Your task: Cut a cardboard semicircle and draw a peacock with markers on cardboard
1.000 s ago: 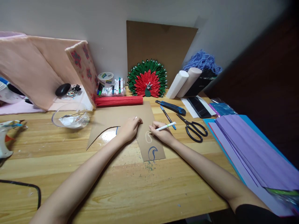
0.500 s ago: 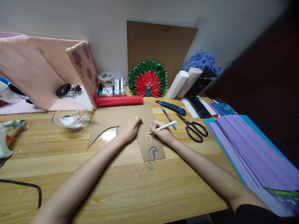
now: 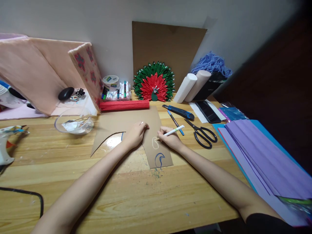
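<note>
While the left hand [image 3: 135, 134] stays pressed on the cardboard sheet [image 3: 114, 123] on the bench [image 3: 146, 195], its grip loose and holding nothing, the right hand [image 3: 170, 140] has edged slightly rightward, its grip closed around 1 white marker [image 3: 174, 131]. Its tip meets 1 white outline [image 3: 155, 142] above 1 blue outline [image 3: 159, 160]. 1 pair of scissors [image 3: 202, 134] lies nearby.

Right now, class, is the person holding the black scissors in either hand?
No, the scissors lie on the table beside the right hand, which holds a pen; the left hand rests on the cardboard.
</note>
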{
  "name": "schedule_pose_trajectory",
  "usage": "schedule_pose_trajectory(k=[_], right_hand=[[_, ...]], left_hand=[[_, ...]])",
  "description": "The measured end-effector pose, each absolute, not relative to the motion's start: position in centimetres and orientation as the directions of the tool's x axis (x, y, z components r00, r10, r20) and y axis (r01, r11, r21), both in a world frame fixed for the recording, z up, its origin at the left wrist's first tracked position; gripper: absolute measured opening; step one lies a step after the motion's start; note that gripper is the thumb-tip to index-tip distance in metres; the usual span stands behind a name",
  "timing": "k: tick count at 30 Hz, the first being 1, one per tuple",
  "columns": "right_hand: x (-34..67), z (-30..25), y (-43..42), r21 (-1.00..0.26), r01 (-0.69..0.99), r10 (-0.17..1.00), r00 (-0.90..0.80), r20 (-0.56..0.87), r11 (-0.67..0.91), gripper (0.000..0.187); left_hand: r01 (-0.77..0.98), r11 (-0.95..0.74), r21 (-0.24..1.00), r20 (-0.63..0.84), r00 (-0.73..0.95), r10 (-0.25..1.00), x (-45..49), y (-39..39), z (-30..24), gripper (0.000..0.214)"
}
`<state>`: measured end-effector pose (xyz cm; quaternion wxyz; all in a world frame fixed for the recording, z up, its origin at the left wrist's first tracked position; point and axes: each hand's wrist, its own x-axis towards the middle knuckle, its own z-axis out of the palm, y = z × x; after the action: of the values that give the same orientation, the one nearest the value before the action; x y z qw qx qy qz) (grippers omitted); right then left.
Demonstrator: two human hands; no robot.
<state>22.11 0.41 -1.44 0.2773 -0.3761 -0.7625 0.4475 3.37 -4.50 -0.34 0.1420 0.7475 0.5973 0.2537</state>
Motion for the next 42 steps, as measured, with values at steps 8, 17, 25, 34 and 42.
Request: schedule_pose_trajectory(k=[8, 17, 25, 34, 42], right_hand=[[22.04, -1.29, 0.32, -0.874, 0.335, 0.807, -0.582, 0.101, 0.351, 0.029], [22.13, -1.59, 0.47, -0.892, 0.315, 0.828, -0.55, 0.107, 0.325, 0.027], [22.16, -1.8, 0.52, -0.891, 0.328, 0.84, -0.533, 0.101, 0.315, 0.029], [21.91, -1.15, 0.33, -0.935, 0.25, 0.819, -0.57, 0.067, 0.25, 0.029], [22.02, -1.14, 0.23, -0.875, 0.327, 0.799, -0.592, 0.104, 0.356, 0.033]], left_hand=[[0.821, -0.235, 0.521, 0.204, 0.148, 0.968, 3.42, -4.51, -0.38, 0.024], [0.827, -0.246, 0.506, 0.22, 0.152, 0.964, 3.38, -4.52, -0.45, 0.023], [0.827, -0.246, 0.505, 0.216, 0.155, 0.964, 3.4, -4.52, -0.32, 0.023], [0.817, -0.266, 0.511, 0.231, 0.167, 0.958, 3.34, -4.48, -0.43, 0.021], [0.818, -0.257, 0.515, 0.223, 0.162, 0.961, 3.36, -4.48, -0.47, 0.022]])
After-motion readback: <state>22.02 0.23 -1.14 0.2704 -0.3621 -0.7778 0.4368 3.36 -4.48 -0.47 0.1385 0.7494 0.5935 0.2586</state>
